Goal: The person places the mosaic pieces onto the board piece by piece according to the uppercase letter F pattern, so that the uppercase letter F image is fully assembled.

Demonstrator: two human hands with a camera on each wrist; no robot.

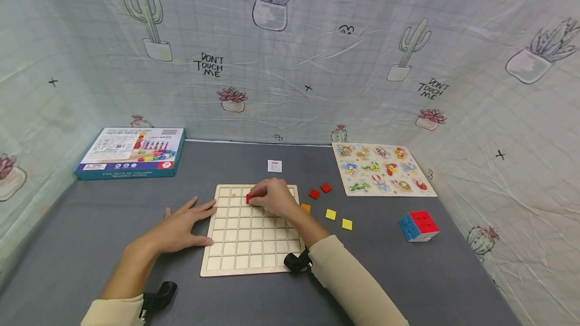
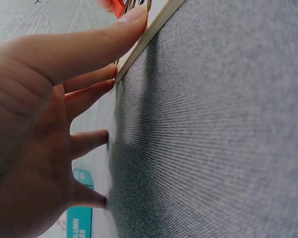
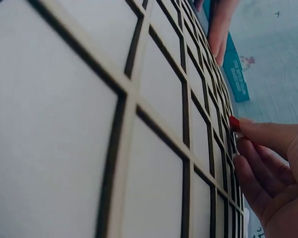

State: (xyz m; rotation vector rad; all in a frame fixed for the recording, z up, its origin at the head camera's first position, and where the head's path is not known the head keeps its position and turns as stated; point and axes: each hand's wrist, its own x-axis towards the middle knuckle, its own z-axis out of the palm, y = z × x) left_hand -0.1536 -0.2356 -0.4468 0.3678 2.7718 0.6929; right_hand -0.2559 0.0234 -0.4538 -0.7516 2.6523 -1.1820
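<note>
A wooden grid board (image 1: pixel 242 248) lies on the grey table, its square recesses facing up. My right hand (image 1: pixel 275 197) reaches over the far part of the board and pinches a red square tile (image 1: pixel 248 198) between thumb and fingers. In the right wrist view the red tile (image 3: pixel 234 123) is right at the grid's surface. My left hand (image 1: pixel 186 225) is spread at the board's left side, with thumb and a fingertip against its edge. In the left wrist view the thumb (image 2: pixel 131 22) rests on the board's edge and other fingertips touch the table.
Right of the board lie two red tiles (image 1: pixel 314 193), two yellow tiles (image 1: pixel 331 214) and an orange tile (image 1: pixel 306 208). A small printed card (image 1: pixel 274 166) lies beyond it. An insect puzzle board (image 1: pixel 385 170), a puzzle cube (image 1: pixel 419 226) and a teal box (image 1: pixel 131 152) stand farther out.
</note>
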